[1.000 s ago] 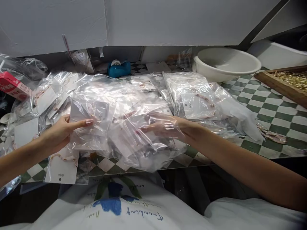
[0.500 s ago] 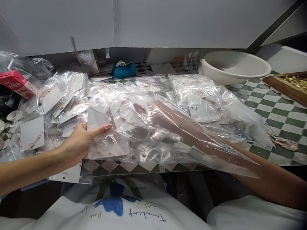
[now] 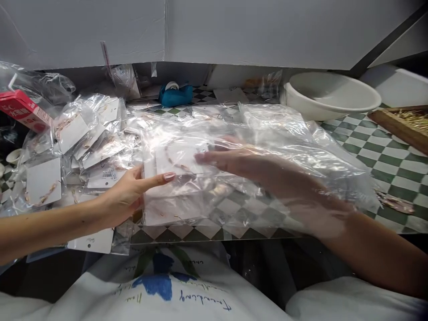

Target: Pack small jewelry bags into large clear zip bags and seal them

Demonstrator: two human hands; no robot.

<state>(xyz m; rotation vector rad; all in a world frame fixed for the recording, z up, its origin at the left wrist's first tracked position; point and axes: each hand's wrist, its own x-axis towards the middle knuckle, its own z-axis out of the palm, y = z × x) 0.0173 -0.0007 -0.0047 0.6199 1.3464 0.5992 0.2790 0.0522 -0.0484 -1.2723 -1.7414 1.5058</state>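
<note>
A large clear plastic bag (image 3: 274,209) lies across the front of the table, with carded bracelets inside. My left hand (image 3: 133,189) is closed on its left end, thumb on top and fingers underneath. Through the film I see my right hand (image 3: 230,158), which is inside the bag along with much of the forearm. Its fingers are stretched out and somewhat blurred, with the tips by a white card with a beaded bracelet (image 3: 177,156). More white cards show below that one, under the shiny film.
Individually bagged bracelet cards (image 3: 72,133) are heaped at the left, near a red drink carton (image 3: 25,109). A blue tape dispenser (image 3: 175,94) stands at the back. At the right are a white bowl (image 3: 334,107), a wooden tray (image 3: 397,129) of gold pieces and loose beads (image 3: 396,203).
My left hand has moved right with the bag's left end and its cards. The right forearm has swung, and the bag's open side has shifted up along it.
</note>
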